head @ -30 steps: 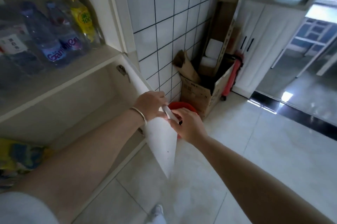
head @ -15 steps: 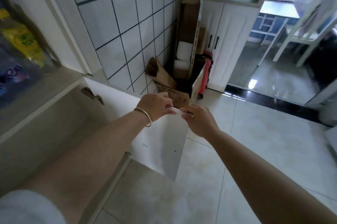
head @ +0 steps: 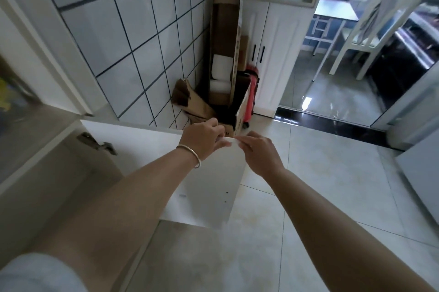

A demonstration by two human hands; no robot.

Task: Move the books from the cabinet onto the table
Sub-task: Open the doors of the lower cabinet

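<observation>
Both hands' fingers grip the cabinet door (head: 147, 142) top edge — cabinet interior hidden.

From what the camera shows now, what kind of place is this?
Probably a home kitchen or utility corner: a tiled wall, a white cabinet door held open by both hands, a cardboard box on the floor, and a dining chair beyond the doorway.

Both bare arms reached forward, forearms converging until the hands nearly met. The left hand (head: 202, 138) had its fingers curled over the top corner of the open cabinet door (head: 147, 142), a thin bangle (head: 190, 155) at its wrist. The right hand (head: 259, 151) pinched the same top edge from the other side, fingertips just beside the left's.
</observation>
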